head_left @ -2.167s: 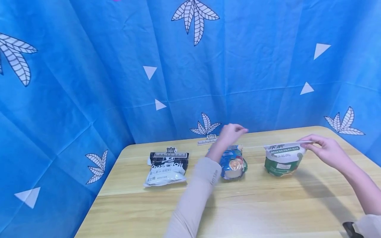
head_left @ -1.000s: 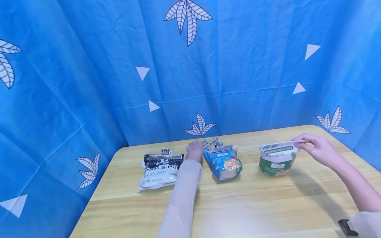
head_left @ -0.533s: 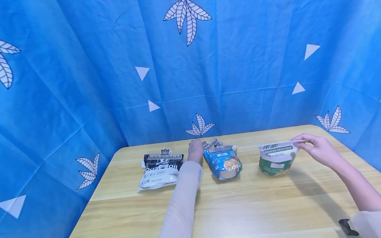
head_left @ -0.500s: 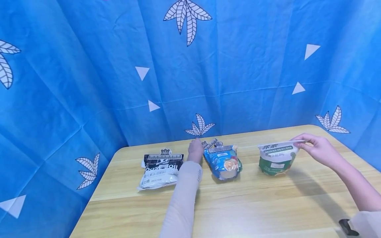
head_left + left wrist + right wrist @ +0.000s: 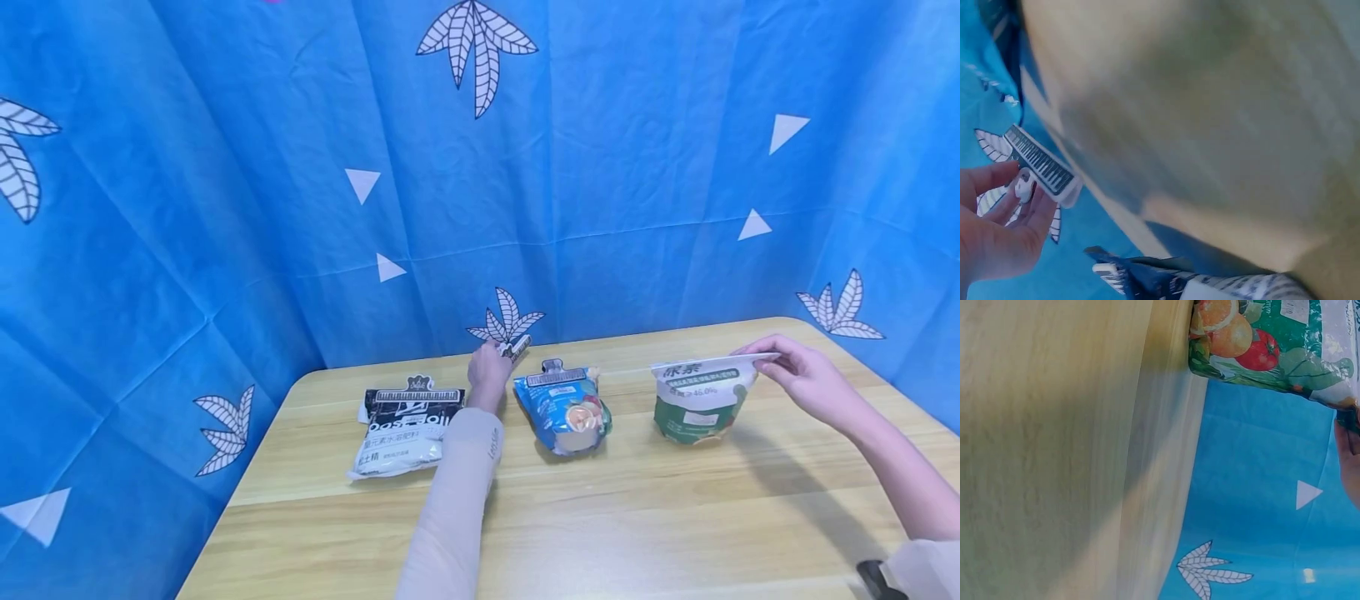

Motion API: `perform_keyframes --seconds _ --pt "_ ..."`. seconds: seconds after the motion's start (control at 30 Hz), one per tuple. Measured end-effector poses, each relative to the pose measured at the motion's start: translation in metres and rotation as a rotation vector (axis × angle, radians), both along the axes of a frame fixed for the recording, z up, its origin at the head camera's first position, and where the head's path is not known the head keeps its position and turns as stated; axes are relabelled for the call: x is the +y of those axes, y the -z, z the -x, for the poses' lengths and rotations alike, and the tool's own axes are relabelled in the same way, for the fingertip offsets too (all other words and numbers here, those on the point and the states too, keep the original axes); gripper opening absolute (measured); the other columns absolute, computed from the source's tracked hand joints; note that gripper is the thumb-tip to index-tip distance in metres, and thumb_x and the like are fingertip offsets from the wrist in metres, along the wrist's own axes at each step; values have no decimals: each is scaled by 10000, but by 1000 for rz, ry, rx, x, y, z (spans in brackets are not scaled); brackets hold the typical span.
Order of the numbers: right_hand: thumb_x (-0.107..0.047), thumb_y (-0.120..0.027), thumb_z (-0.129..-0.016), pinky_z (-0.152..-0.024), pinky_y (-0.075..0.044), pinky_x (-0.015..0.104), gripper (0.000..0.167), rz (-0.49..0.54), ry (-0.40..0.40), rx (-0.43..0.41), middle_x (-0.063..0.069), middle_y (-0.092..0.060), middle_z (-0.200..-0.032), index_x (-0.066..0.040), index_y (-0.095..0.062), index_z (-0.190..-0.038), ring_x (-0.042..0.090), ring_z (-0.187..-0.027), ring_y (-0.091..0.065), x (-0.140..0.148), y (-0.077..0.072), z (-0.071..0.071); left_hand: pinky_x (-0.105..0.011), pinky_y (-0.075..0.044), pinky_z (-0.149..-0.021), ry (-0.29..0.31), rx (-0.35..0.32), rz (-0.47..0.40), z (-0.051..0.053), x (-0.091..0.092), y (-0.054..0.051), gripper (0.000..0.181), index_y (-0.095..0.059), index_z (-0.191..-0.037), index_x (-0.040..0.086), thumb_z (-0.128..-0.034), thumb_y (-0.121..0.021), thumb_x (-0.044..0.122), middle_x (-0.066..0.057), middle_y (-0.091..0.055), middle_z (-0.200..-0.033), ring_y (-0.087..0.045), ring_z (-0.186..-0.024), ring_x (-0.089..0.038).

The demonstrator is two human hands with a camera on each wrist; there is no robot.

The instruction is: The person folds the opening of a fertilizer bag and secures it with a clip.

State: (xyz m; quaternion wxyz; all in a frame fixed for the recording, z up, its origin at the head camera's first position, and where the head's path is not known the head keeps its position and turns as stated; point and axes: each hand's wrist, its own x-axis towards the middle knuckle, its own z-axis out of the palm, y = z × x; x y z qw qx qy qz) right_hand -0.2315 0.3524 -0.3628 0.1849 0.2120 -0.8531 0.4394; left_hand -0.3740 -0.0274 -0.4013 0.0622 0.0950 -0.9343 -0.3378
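My left hand (image 5: 489, 371) holds a piano-keyboard bag clip (image 5: 517, 347) just above the table's back edge. In the left wrist view, the thumb and fingers pinch this clip (image 5: 1042, 164) by its handle. On the right, my right hand (image 5: 810, 377) pinches the top corner of a green and white bag (image 5: 699, 410) with a flat, folded top edge. Oranges and a tomato are printed on the bag (image 5: 1257, 347) in the right wrist view, where only part of the right hand (image 5: 1350, 465) shows.
A black and white bag (image 5: 401, 442) lies at the left with a keyboard clip (image 5: 420, 393) across its top. In the middle is a blue bag (image 5: 561, 414) bearing a similar clip (image 5: 555, 377). A blue curtain (image 5: 600, 150) hangs behind the wooden table (image 5: 615, 525).
My left hand has moved left from over the blue bag, taken hold of the loose clip behind it and raised it. The right hand keeps its grip on the green and white bag.
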Motion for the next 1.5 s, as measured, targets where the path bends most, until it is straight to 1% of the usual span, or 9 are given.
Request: perform_keyframes --seconds 0.1,0.23,0.33,0.43,0.63,0.83,1.0,1.27,1.5 --pt "107 -483 -898 -711 -425 75 147 25 -2 -10 -147 -613 -996 50 -554 -1014 -52 -864 -559 1 1 0 -260 -430 -527 13 10 -45 -2 -1 -7 363 -584 -1177 76 -829 -651 155 -117 -628 -970 -561 -691 -212" --pt "84 -489 -907 -718 -426 76 156 35 -6 -15 -165 -601 -1019 42 -549 -1045 -60 -880 -560 3 2 -1 -311 -475 -613 39 63 -51 -4 -2 -19 303 -617 -1104 52 -817 -653 144 -113 -640 -962 -597 -759 -246" --pt "57 -505 -910 -717 -428 78 163 43 9 -24 -148 -600 -1038 7 -565 -1054 -71 -898 -556 3 4 -1 -339 -483 -695 77 137 -33 -6 -1 -29 270 -644 -1052 39 -810 -684 153 -103 -650 -970 -605 -837 -260" --pt "39 -526 -907 -713 -425 74 173 57 34 -35 -149 -593 -1037 -10 -581 -1063 -80 -898 -552 4 6 -1 -349 -475 -742 133 202 -100 -12 4 -41 274 -649 -1058 27 -813 -699 140 -102 -657 -980 -602 -883 -258" --pt "-43 -538 -924 -712 -407 51 144 85 100 -71 -225 -588 -946 -24 -571 -1063 -111 -866 -543 7 9 -4 -301 -477 -754 288 261 -242 -35 26 -74 301 -643 -1129 39 -844 -671 131 -98 -660 -1031 -603 -899 -206" --pt "-187 -565 -928 -685 -381 38 121 99 183 -136 -247 -609 -869 -120 -605 -1021 -128 -836 -528 9 9 -7 -241 -442 -702 454 331 -207 -63 52 -106 278 -682 -1102 135 -832 -690 199 -9 -665 -1007 -568 -845 -119" --pt "-167 -570 -924 -678 -366 43 103 152 196 -163 -225 -638 -841 -143 -639 -998 -140 -822 -521 10 10 -6 -205 -431 -684 557 348 -191 -83 75 -127 269 -699 -1079 161 -818 -707 223 29 -637 -986 -549 -858 -78" --pt "-188 -578 -921 -679 -370 42 125 161 190 -164 -217 -644 -846 -123 -652 -998 -133 -829 -526 11 11 -6 -132 -429 -612 604 336 -285 -98 105 -132 275 -716 -1045 159 -781 -738 232 70 -654 -903 -580 -754 11" --pt "-187 -575 -922 -680 -370 42 122 154 192 -163 -220 -643 -848 -127 -655 -993 -133 -833 -526 11 10 -4 -122 -414 -572 571 420 -361 -108 127 -125 236 -740 -967 191 -735 -768 228 137 -644 -793 -527 -699 64"
